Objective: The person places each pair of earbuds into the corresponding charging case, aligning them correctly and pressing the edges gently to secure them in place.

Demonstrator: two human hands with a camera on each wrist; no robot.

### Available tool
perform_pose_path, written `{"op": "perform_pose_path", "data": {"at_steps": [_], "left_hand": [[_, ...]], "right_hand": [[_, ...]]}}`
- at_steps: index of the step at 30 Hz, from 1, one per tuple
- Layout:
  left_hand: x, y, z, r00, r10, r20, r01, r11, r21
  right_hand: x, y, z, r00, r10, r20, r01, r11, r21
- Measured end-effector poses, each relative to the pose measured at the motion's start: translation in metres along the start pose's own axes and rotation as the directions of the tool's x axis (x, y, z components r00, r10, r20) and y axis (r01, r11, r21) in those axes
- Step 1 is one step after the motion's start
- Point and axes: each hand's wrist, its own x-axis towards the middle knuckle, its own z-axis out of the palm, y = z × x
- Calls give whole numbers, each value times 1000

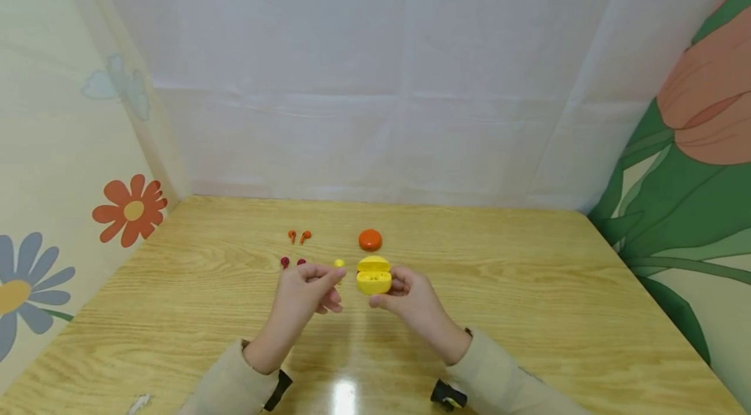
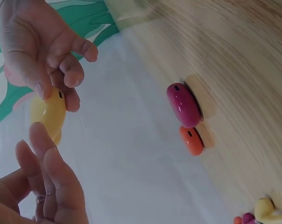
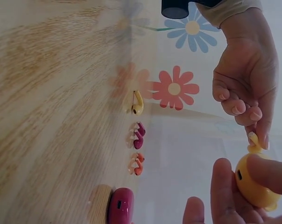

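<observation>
The head view faces the inside of the yellow case [image 1: 374, 285], held above the tabletop [image 1: 516, 304] with its lid raised and the hollows visible; both wrist views show its outside instead, with one dark port. The right hand [image 1: 413, 298] has it by one side, grip curled around it, thumb against it. The left hand [image 1: 305, 291] is just beside it, its grip narrowed to a fingertip pinch on a yellow earbud [image 3: 253, 140]. The right wrist view makes that pinch plain, though there earbud and case overlap; the head view shows a gap between them. In the left wrist view the held earbud cannot be made out.

The right wrist view also shows a loose yellow earbud [image 3: 138, 107] on the tabletop, which the head view does not show. The magenta case [image 2: 184, 106] is almost wholly hidden in the head view, while the left wrist view has it in full, beside the orange case [image 2: 192, 142].

Counted across the views: three cases, one of each colour, and six earbuds. Two are yellow, two are magenta earbuds [image 3: 138, 143] and two are orange earbuds [image 3: 139, 168]; five lie on the tabletop.
</observation>
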Motion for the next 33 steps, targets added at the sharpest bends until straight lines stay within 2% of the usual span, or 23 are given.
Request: {"op": "perform_pose_path", "data": {"at_steps": [19, 29, 33], "left_hand": [[-4, 8, 13, 999, 45, 20, -44, 998, -45], [-1, 6, 24, 998, 50, 35, -44, 984, -170], [0, 5, 28, 998, 57, 25, -52, 983, -178]], "right_hand": [[0, -1, 3, 1000, -6, -12, 6, 1000, 18], [0, -1, 3, 1000, -3, -12, 4, 1000, 12], [0, 0, 3, 1000, -13, -14, 13, 1000, 16]]}}
